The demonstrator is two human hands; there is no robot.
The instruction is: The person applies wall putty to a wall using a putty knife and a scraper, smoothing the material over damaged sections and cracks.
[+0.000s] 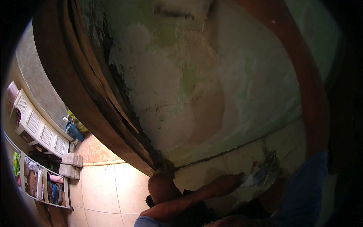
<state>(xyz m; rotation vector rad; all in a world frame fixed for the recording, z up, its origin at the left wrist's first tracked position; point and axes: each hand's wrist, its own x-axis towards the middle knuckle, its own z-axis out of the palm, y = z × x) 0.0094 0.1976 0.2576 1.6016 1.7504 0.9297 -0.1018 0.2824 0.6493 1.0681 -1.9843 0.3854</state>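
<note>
My left arm reaches across the lower part of the view, over my bent knee. At its end, my left hand (227, 184) is closed at the near side of a whitish, shiny, partly see-through thing (261, 176) low by the wall's foot. Shadow keeps me from telling its kind. My right arm stretches up along the right side. Of my right hand (261, 8) only the part by the wrist shows at the top edge, against the wall, its fingers cut off. The wall (159, 75) has patchy green and grey paint, with stained and bare areas.
A wooden door frame (90, 87), split along its edge, borders the wall on the left. Beyond it are pale floor tiles (98, 189), stacked grey blocks (70, 166), white plastic chairs (39, 126), a blue bin (74, 131) and a filled rack (41, 181).
</note>
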